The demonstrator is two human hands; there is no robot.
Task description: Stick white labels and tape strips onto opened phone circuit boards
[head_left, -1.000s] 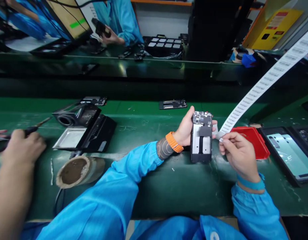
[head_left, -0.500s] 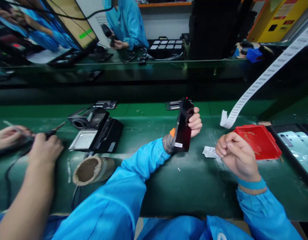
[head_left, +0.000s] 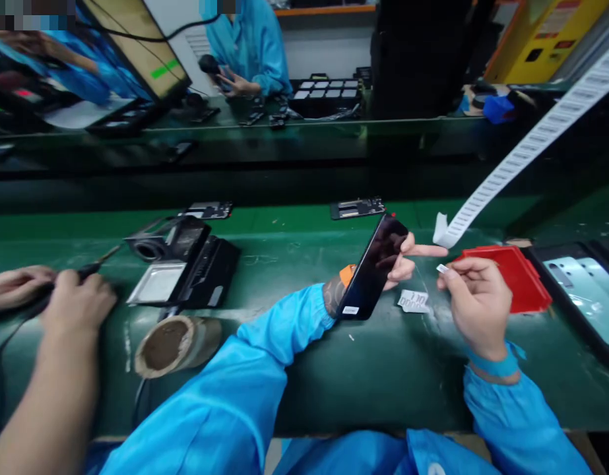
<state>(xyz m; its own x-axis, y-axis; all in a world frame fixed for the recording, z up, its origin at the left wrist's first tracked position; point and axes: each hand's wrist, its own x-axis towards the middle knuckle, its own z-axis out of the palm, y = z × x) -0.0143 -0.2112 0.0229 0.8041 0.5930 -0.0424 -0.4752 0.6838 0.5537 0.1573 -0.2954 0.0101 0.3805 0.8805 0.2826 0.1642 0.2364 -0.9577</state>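
Observation:
My left hand [head_left: 402, 265] grips a dark smartphone [head_left: 376, 267] by its edges, tilted above the bench. A small white label is stuck near the phone's lower end. The index finger of this hand points out to the right. Between thumb and forefinger, my right hand [head_left: 478, 297] pinches a small white sticker [head_left: 442, 268], just right of that fingertip. A torn piece of printed label paper [head_left: 413, 301] lies on the bench between the hands. From the upper right hangs a long strip of barcode labels [head_left: 522, 155], its curled end above my right hand.
A red tray [head_left: 524, 284] and pale green phone panels [head_left: 581, 290] lie on the right. At left are a black soldering stand [head_left: 200, 264], a cardboard tube [head_left: 178, 346], and a co-worker's hands [head_left: 79, 297] with a soldering iron. Circuit-board parts [head_left: 358, 208] lie behind.
My left hand has lowered and tilted the phone, and its index finger now extends rightward. My right hand has turned slightly, bringing the small white sticker into view.

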